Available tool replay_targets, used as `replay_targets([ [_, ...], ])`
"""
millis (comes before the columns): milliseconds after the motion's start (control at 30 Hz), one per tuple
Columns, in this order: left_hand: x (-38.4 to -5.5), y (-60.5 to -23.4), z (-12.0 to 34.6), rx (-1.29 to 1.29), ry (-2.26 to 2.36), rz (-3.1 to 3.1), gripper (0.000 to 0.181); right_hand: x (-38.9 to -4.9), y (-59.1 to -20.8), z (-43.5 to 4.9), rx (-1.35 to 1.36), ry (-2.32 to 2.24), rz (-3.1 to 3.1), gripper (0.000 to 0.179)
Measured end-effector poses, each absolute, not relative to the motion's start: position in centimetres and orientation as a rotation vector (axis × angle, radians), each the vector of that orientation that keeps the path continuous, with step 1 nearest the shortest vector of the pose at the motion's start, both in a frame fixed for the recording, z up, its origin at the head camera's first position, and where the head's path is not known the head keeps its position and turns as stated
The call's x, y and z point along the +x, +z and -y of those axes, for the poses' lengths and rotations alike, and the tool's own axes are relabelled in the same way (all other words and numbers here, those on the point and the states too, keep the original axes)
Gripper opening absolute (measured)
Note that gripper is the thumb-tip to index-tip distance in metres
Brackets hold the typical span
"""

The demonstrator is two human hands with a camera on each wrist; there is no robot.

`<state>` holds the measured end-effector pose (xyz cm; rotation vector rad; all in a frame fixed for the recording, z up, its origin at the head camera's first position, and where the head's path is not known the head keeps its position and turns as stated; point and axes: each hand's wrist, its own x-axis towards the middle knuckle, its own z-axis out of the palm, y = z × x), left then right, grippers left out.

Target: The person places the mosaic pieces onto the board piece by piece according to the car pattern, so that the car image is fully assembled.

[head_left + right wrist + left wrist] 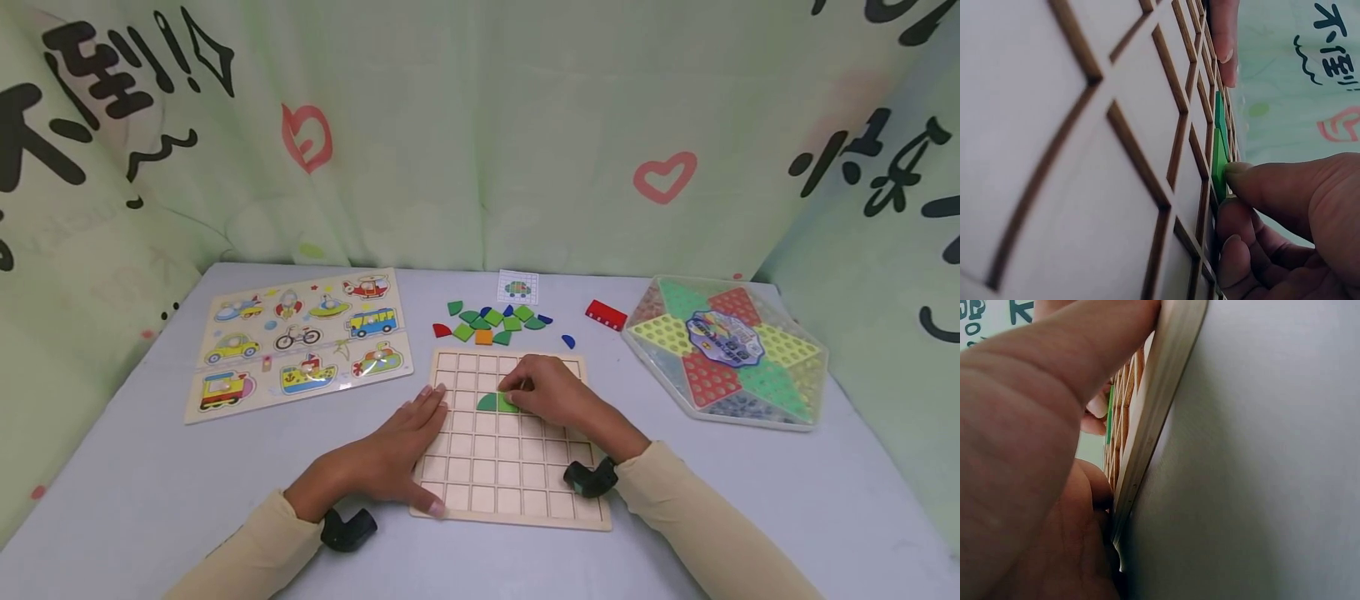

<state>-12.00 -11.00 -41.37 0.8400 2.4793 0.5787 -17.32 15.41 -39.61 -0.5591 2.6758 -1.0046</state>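
Note:
A wooden grid board [480, 500] lies on the table in front of me. My left hand [393, 450] rests along its left edge, fingers straight and spread, the thumb on the near left corner. Over the upper middle cells, my right hand [551, 392] pinches a light green square tile [507, 405] with thumb and fingertips. Just left of it, a dark green quarter-round tile [487, 402] sits in a cell. In the right wrist view the thumb meets the edge of the light green tile [1217, 164], low against the grid; the fingers hide part of it.
Beyond the board lie several loose coloured tiles [483, 337] and a small pattern card [517, 288]. A vehicle picture puzzle [300, 392] is at the left. A red piece [606, 315] lies beside a hexagonal game box [678, 396] on the right.

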Motion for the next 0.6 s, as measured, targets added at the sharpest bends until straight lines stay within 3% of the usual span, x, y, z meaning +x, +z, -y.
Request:
replay_targets([
  [600,-12.0,-41.5,11.1,0.855,0.571,-2.484,0.129,-18.5,-39.5,-16.0,-0.400,-1.058,-2.767,0.015],
])
